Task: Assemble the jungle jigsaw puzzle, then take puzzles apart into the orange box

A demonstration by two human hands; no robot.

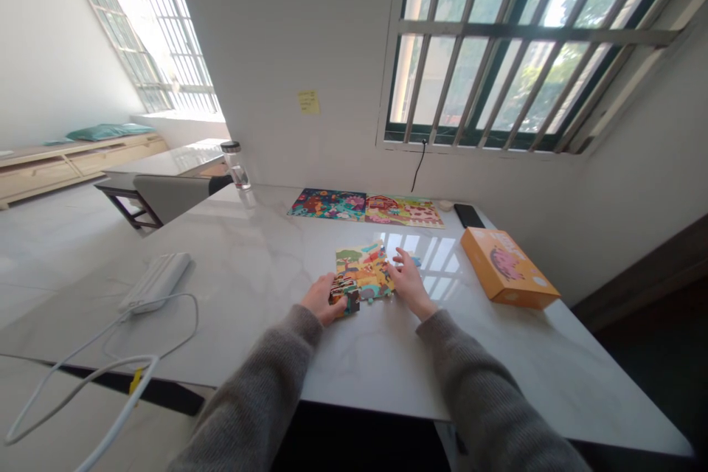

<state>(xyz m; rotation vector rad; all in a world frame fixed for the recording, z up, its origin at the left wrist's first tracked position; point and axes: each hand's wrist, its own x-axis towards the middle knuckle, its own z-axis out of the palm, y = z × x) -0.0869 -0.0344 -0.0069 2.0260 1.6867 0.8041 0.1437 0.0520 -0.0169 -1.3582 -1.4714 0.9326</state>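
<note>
jigsaw puzzle | partly joined, mostly yellow and orange, green printed tree at upper left | knobs along lower edge | flat on white marbled table

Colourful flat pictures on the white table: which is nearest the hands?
The yellow jigsaw, between left hand and right hand; the dark-blue picture and red-barn picture lie farther back.

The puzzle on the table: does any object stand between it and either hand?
Nothing visible stands in the way. The left hand touches the puzzle at its lower left, and the right hand is at its right edge. The orange box stands apart, farther right.
</note>
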